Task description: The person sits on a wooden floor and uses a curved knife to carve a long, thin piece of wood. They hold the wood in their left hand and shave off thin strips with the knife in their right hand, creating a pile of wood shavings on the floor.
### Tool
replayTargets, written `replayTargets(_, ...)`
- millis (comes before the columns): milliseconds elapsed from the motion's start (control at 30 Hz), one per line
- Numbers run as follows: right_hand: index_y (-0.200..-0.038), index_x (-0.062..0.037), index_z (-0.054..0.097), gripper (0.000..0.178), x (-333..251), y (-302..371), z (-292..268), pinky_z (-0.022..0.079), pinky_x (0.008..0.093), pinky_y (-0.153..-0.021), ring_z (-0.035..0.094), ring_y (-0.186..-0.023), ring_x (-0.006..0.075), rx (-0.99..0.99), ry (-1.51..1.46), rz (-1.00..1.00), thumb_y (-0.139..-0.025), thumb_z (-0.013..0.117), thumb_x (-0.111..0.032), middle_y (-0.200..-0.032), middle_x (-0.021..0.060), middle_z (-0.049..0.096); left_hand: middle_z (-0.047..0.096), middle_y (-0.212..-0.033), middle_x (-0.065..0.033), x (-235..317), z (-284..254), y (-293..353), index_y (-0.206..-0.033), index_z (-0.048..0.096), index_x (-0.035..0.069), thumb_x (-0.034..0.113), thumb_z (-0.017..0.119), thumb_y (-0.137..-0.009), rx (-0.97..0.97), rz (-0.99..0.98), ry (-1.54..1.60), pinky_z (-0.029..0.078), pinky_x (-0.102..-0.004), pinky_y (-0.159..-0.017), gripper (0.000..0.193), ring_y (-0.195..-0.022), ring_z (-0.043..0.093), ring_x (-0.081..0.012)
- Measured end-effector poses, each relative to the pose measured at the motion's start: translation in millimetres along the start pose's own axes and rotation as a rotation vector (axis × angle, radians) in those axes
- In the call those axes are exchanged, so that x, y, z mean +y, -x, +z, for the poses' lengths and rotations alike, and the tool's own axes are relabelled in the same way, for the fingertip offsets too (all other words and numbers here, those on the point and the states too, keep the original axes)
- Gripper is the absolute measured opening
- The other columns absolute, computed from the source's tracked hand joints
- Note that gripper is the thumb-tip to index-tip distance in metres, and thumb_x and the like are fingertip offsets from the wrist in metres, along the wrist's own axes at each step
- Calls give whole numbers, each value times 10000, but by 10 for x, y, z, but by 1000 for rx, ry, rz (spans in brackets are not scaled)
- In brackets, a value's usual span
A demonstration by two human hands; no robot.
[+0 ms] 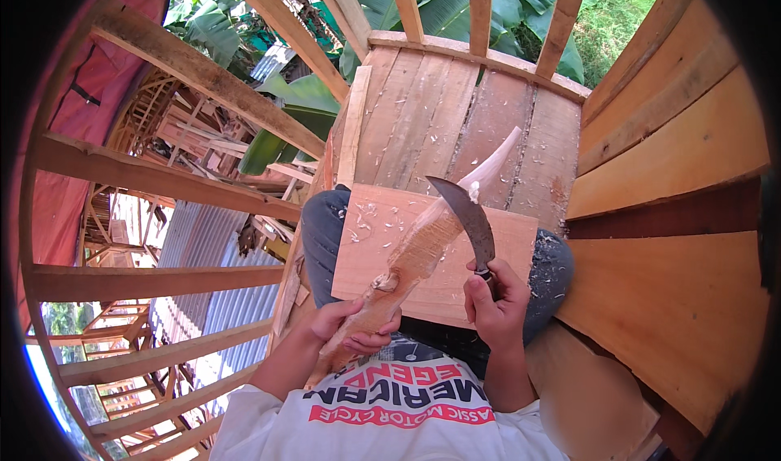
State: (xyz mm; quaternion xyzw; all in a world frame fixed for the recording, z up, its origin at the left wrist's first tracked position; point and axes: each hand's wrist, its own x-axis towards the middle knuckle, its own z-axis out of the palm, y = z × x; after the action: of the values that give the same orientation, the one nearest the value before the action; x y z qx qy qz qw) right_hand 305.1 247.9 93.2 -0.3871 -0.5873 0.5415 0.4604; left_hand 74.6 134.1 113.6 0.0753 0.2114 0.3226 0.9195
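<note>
A long, roughly shaped piece of wood point(427, 237) slants from my lap up toward the far right, its far end carved to a thin pale tip. My left hand point(355, 324) is wrapped round its near part, just below a knot. In my right hand point(498, 302) is the handle of a curved knife point(468, 217) with a dark, sickle-like blade. The blade lies across the wood where the pale carved part begins, next to a small curl of shaving point(474, 191). A flat wooden board point(362, 253) rests over my legs beneath the piece, with shavings scattered on it.
Plank flooring point(423, 111) strewn with shavings stretches ahead to a low rim. Wooden slats point(163, 176) form a railing on the left, with corrugated metal sheets point(191, 249) beyond. Broad planks point(667, 298) line the right side. Banana leaves point(439, 13) hang past the far edge.
</note>
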Motion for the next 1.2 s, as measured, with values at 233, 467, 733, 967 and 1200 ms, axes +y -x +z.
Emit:
replayTargets(233, -1049, -22, 501, 120, -257, -174, -279, 322, 176, -435, 456, -470, 21, 142, -282, 146, -952, 556, -67, -606, -22, 497, 375, -621, 42, -161, -88, 74, -921, 426, 40, 663, 600, -814, 32, 19, 69, 274, -138, -401, 656, -465, 357, -20)
replayTargets(467, -1147, 11, 519, 253, -284, -106, -171, 306, 182, -396, 455, -442, 33, -540, -441, 531, -915, 602, -46, -612, 5, 542, 385, -630, 33, -92, -46, 51, -925, 429, 39, 649, 601, -821, 21, 0, 36, 274, -141, -404, 642, -470, 360, -21)
replayTargets(733, -1054, 24, 595, 188, -342, -133, -260, 303, 184, -400, 442, -439, 24, -748, -335, 370, -877, 630, -26, -585, -22, 524, 389, -633, 36, -59, -16, 65, -928, 429, 39, 658, 621, -800, 6, 7, -9, 269, -139, -403, 661, -472, 358, -19)
replayTargets(967, -1059, 11, 609, 161, -433, -166, -252, 303, 187, -394, 412, -414, 18, -513, -364, 540, -916, 601, -62, -548, -37, 497, 392, -637, 38, -152, -79, 104, -932, 426, 37, 653, 617, -809, 10, -1, 46, 272, -137, -401, 656, -474, 364, -13)
replayTargets(1200, -1071, 38, 583, 165, -441, -190, -276, 305, 192, -368, 413, -383, 30, -502, -417, 534, -938, 549, -53, -536, -31, 492, 397, -596, 53, -104, 26, 52, -915, 444, 47, 636, 668, -774, 80, -50, -10, 262, -154, -413, 645, -460, 362, -10)
